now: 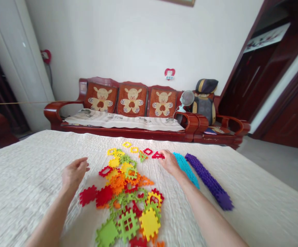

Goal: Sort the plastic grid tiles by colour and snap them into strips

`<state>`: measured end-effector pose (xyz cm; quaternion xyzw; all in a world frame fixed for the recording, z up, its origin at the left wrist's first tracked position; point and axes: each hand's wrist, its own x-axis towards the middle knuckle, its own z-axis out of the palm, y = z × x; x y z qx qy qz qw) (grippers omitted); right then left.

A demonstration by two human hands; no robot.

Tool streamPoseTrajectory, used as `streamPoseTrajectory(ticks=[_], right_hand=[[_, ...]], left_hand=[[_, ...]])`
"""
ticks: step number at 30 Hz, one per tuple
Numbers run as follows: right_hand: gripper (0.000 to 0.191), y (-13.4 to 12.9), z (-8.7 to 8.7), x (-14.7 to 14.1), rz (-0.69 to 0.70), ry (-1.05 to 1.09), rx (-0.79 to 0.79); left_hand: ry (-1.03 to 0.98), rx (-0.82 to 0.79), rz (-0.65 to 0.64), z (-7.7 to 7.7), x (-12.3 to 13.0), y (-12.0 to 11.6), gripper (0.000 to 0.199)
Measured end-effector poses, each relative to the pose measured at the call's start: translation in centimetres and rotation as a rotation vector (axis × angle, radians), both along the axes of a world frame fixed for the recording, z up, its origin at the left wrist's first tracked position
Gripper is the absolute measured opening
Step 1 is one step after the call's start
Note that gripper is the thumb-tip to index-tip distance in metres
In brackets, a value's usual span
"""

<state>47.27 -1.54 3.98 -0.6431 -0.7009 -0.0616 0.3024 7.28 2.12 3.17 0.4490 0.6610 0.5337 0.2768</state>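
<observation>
My right hand [170, 162] reaches far over the cloth with its fingers pinched on a red triangular interlocking tile [157, 155]. Left of the pile hovers my left hand [74, 173], its fingers loosely bent and apart, with nothing seen in them. Between my arms spreads a loose heap of notched plastic tiles, among them a solid yellow tile [149, 223], a green window tile [128, 225] and a solid red tile [88, 195]. Just beyond the red triangle lies a red frame tile [148, 151]. A small green triangle tile [142, 156] rests left of it.
Right of my right hand lie a row of light-blue tiles [186, 168] and a longer row of purple tiles [208, 180]. A pale quilted cloth [35, 168] covers the surface. Behind its far edge stand a wooden sofa [123, 128] and a small fan [187, 98].
</observation>
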Motion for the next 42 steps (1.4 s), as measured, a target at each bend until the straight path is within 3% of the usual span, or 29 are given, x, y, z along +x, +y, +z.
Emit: streamPoseTrajectory(ticks=[3, 7, 18, 42], right_hand=[[0.021, 2.1, 0.7, 2.7, -0.196, -0.122, -0.117], [0.018, 3.2, 0.6, 3.9, -0.263, -0.183, -0.192], [0.020, 4.0, 0.3, 4.1, -0.293, -0.294, -0.372], [0.024, 4.2, -0.3, 3.2, -0.315, -0.266, -0.332]], left_hand=[[-0.334, -0.030, 0.104, -0.9, -0.8, -0.1, 0.036], [-0.475, -0.036, 0.185, -0.9, -0.8, -0.1, 0.037], [-0.463, 0.006, 0.188, -1.6, -0.8, 0.3, 0.037], [-0.342, 0.031, 0.152, -1.7, 0.1, 0.3, 0.040]])
